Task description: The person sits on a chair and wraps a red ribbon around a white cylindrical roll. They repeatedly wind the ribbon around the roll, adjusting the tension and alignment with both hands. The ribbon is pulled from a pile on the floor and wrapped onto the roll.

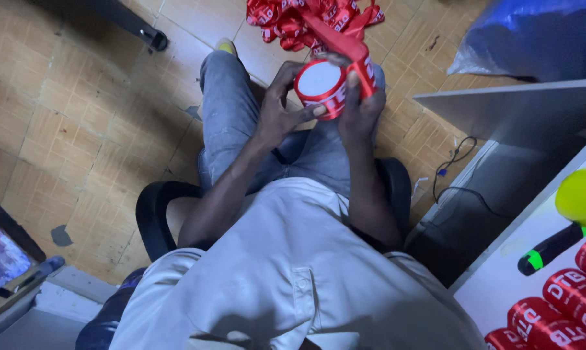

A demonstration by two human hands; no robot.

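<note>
At upper centre of the frame, a seated person's left hand (281, 107) cradled a red ribbon roll (321, 89) while the right hand (359, 107) gripped its loose strip, apparently steadying it for winding, above a ribbon heap (309, 19).

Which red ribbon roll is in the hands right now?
The roll with the white face over the lap, held between left hand and right hand. The other red rolls lie untouched on the white shelf.
</note>
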